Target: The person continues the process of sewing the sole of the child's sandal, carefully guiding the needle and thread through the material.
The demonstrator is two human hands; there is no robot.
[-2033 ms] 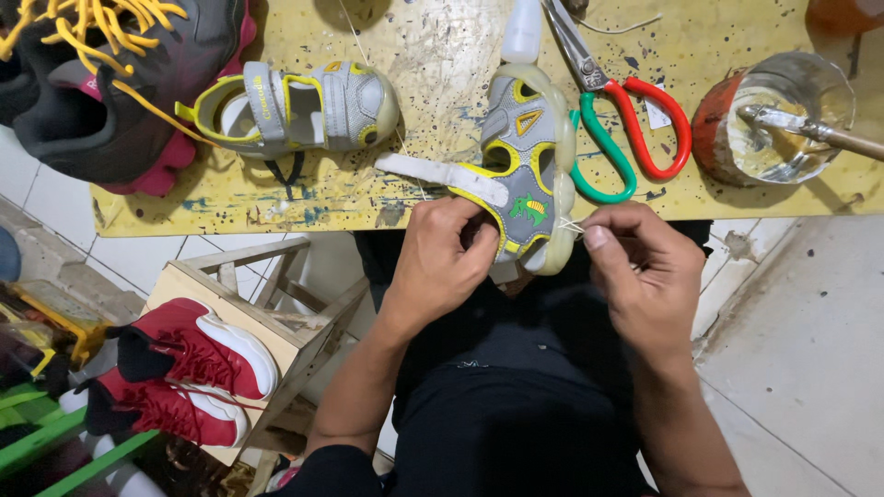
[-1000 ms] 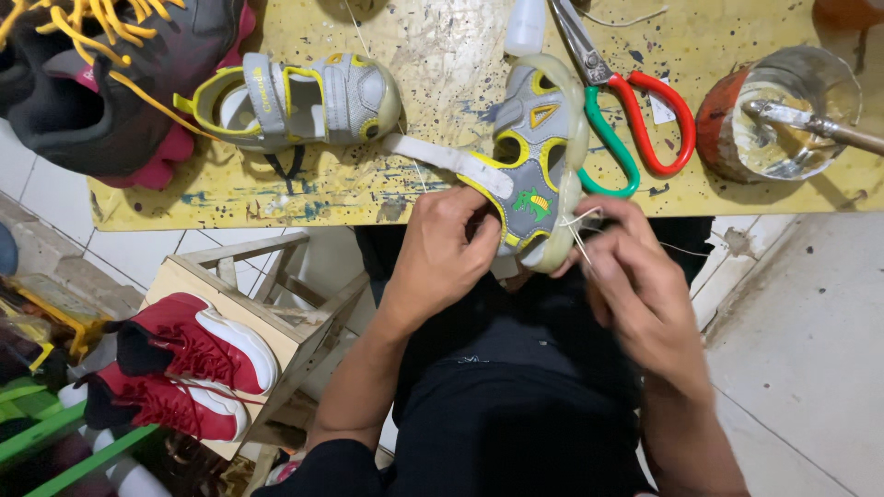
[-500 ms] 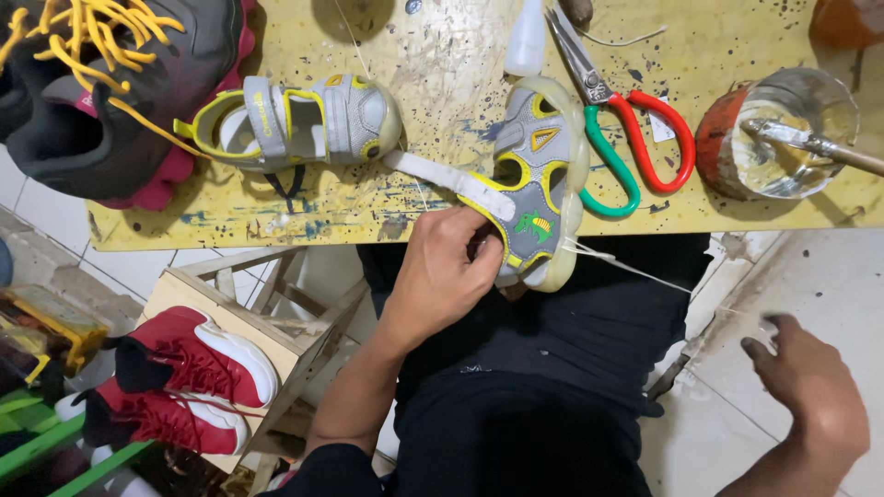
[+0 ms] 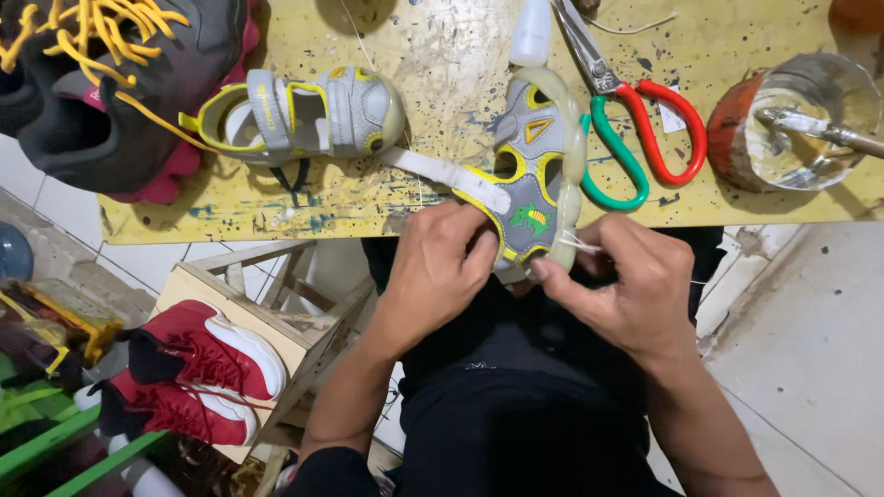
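A small grey and yellow child's sandal (image 4: 534, 175) lies half over the near edge of the yellow worktable (image 4: 433, 55), its white strap open to the left. My left hand (image 4: 437, 267) grips the sandal's heel end from the left. My right hand (image 4: 622, 285) is at the sandal's right side, fingers pinched on a thin white thread (image 4: 582, 245) that runs out of the sole edge. The matching sandal (image 4: 308, 115) rests on the table further left.
Scissors with one red and one green handle (image 4: 640, 138) lie right of the sandal. A glass jar with a tool in it (image 4: 796, 124) stands at far right. A black shoe with yellow laces (image 4: 101, 83) sits at left. Red sneakers (image 4: 198, 368) rest on a wooden stool below.
My right hand, which had swung far out to the lower right drawing the thread taut, has come back to the sandal's side. The left hand has kept its hold.
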